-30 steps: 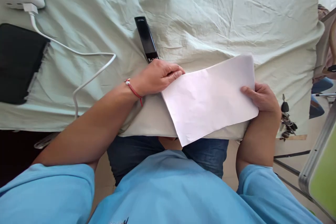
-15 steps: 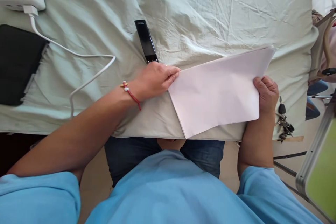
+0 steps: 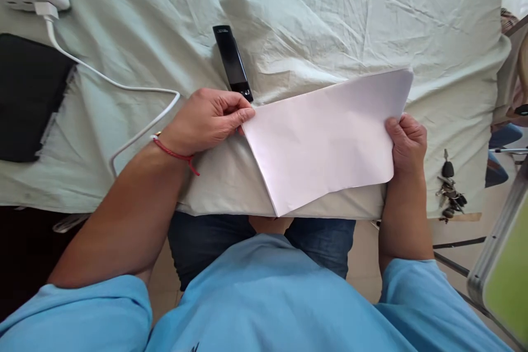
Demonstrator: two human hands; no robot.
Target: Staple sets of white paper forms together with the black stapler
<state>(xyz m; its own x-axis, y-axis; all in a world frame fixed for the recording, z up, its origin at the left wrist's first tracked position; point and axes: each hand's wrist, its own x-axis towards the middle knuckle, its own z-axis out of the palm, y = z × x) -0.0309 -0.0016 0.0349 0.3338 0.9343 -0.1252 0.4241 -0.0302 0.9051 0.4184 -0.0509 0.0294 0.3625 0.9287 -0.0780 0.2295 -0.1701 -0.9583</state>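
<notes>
Paper (image 3: 325,140), white, centre frame over the cloth's (image 3: 313,22) near edge, pinched at its left corner by left hand (image 3: 206,121) and gripped at its right edge by right hand (image 3: 406,140); black stapler (image 3: 231,61) just above left hand, keys (image 3: 449,190) lower right.

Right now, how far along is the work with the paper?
The paper already lies folded over, its crease on the near left side. Left hand pinches the left corner; right hand grips the right edge. The stapler lies untouched behind on the cloth.
</notes>
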